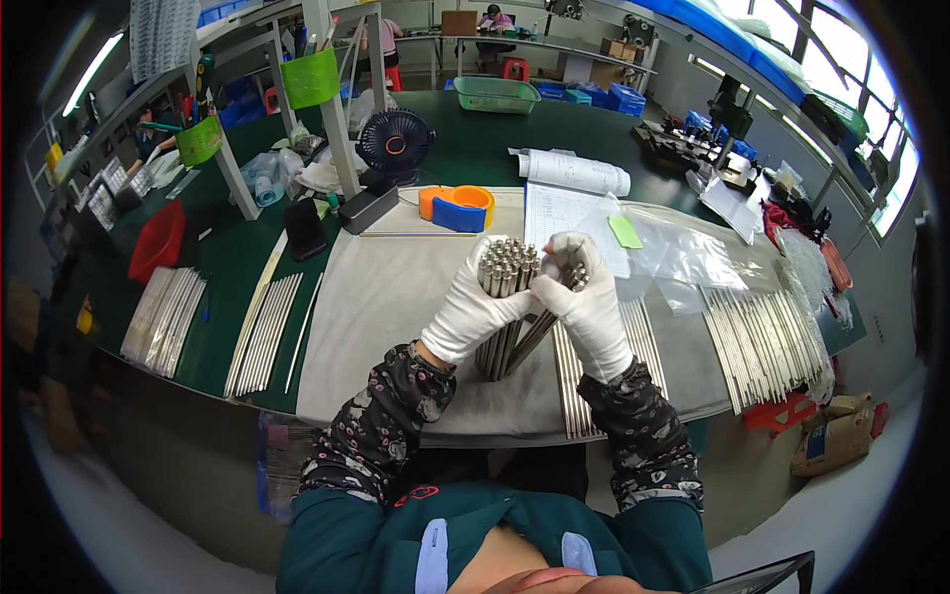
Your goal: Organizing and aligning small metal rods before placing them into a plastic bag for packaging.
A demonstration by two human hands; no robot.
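Observation:
My left hand (473, 309), in a white glove, is wrapped around an upright bundle of thin metal tubes (506, 270) standing on end on a pale grey mat (376, 307). My right hand (590, 302), also gloved, grips a smaller tilted handful of the same tubes (542, 325) right beside the bundle, fingers curled near the tube tops. The two hands touch each other. More loose tubes (579, 381) lie flat on the mat under my right forearm.
Rows of tubes (762, 342) lie at the right, others (265, 332) at the left on the green table (213, 267). Clear plastic bags (693, 259), papers (564, 213), an orange tape dispenser (457, 208), a small black fan (395, 144) and a red bin (158, 243) stand behind.

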